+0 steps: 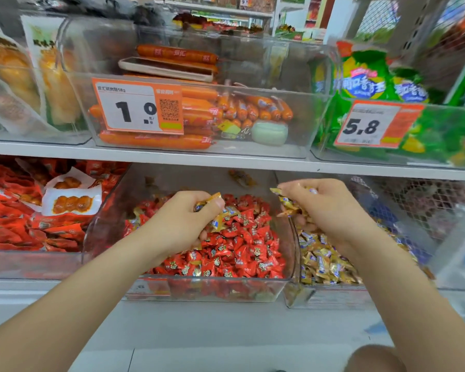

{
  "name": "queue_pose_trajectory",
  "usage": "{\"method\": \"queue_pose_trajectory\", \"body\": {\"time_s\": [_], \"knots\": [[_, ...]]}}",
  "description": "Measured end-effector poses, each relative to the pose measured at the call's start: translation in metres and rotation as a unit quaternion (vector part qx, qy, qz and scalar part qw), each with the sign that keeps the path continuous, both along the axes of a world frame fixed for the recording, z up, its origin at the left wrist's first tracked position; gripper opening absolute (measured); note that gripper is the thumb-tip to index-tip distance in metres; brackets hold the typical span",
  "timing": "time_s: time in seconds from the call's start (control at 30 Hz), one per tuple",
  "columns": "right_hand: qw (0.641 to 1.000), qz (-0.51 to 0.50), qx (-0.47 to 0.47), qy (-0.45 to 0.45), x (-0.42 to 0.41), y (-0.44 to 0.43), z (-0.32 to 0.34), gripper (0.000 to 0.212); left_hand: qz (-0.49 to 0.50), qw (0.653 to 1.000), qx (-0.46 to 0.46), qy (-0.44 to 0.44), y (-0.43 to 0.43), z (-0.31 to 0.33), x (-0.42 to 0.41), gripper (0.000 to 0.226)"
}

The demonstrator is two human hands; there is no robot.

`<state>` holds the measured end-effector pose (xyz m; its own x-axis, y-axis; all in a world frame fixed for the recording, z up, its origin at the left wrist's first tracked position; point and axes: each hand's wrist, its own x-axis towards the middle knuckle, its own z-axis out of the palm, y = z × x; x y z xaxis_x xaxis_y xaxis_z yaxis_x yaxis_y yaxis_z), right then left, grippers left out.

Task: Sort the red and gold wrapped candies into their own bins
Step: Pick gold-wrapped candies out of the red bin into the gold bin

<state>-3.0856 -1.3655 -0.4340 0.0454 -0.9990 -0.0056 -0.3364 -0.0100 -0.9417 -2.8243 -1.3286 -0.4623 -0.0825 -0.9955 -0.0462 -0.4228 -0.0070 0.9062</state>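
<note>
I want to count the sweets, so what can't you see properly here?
Head view:
1. Gold handful in the left hand: mostly hidden inside the fist.
2. Other handful in the right hand: mostly hidden too.
3. Gold bin, middle: the right forearm covers it.
4. Mesh basket contents: blurred.

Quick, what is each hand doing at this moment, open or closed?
Left hand: closed, grips gold-wrapped candies.
Right hand: closed, grips a bunch of gold candies.
</note>
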Motion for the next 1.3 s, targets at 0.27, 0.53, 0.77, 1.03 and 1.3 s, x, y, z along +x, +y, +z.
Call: {"method": "queue_pose_trajectory", "body": {"time_s": [0.27,0.53,0.77,1.03,1.3], "knots": [[0.903,0.043,-0.134,0.407,-0.112,-0.021,-0.053,0.038,-0.087,0.985,-0.131,-0.073,0.019,0.019,-0.096,0.031],[0.939,-0.083,-0.194,0.272,-0.164,0.001,-0.049,0.03,-0.158,0.897,-0.249,-0.329,-0.022,0.013,-0.215,0.027],[0.958,-0.145,-0.156,0.192,-0.159,0.015,-0.039,0.029,-0.203,0.813,-0.233,-0.495,-0.041,0.0,-0.223,0.053],[0.956,0.086,-0.206,0.192,-0.034,0.048,-0.003,0.031,-0.078,0.841,-0.266,-0.464,0.018,0.017,-0.079,0.016],[0.888,0.212,-0.199,0.356,0.07,0.016,-0.031,0.031,-0.058,0.898,-0.05,-0.433,0.002,-0.014,0.049,0.067]]}}
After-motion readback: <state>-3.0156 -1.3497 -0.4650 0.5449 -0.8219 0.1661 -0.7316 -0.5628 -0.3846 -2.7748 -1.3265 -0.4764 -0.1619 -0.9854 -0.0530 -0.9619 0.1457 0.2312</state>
